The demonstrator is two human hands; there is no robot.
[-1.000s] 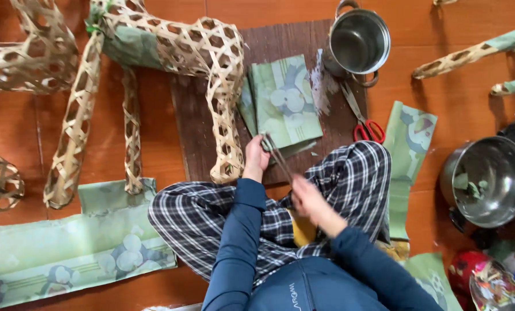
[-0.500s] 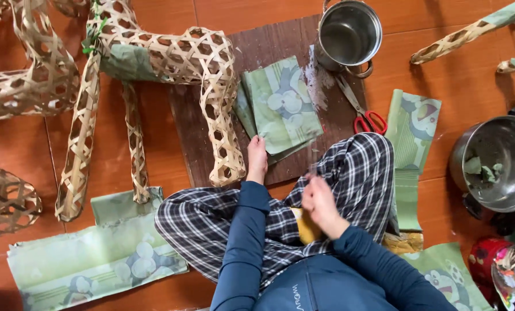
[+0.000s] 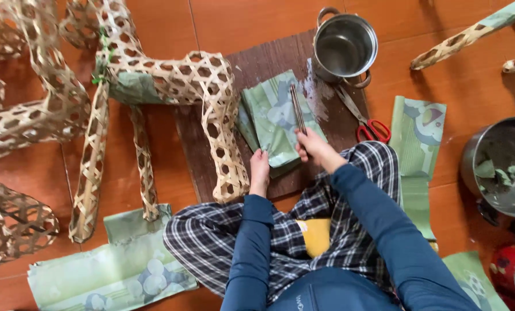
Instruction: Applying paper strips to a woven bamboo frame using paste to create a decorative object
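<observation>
Your right hand [image 3: 314,147] holds a thin stick [image 3: 298,108], fingers wrapped tight round its near end; the stick lies flat along the top of the green paper stack [image 3: 275,118], pointing away from you towards the small pot [image 3: 344,47]. Your left hand [image 3: 260,171] presses down on the near edge of the same stack, fingers flat and together, holding nothing.

The stack sits on the dark board [image 3: 211,155] on the floor, just in front of your knees, touching the woven bamboo frame [image 3: 220,126] on its left. Scissors [image 3: 365,120] lie on the board's right edge, near the pot.

By the look of it, you are working the top sheet with the stick, spreading or smoothing, while the left hand pins the pile. Any next stroke calls for the left hand to keep firm pressure so the sheets do not slide, and for the stick to stay flat to the paper. Loose sheets could shift towards the frame.

More green sheets [image 3: 113,270] lie on the floor at your left knee, and a large pot [image 3: 499,167] stands to your right.
</observation>
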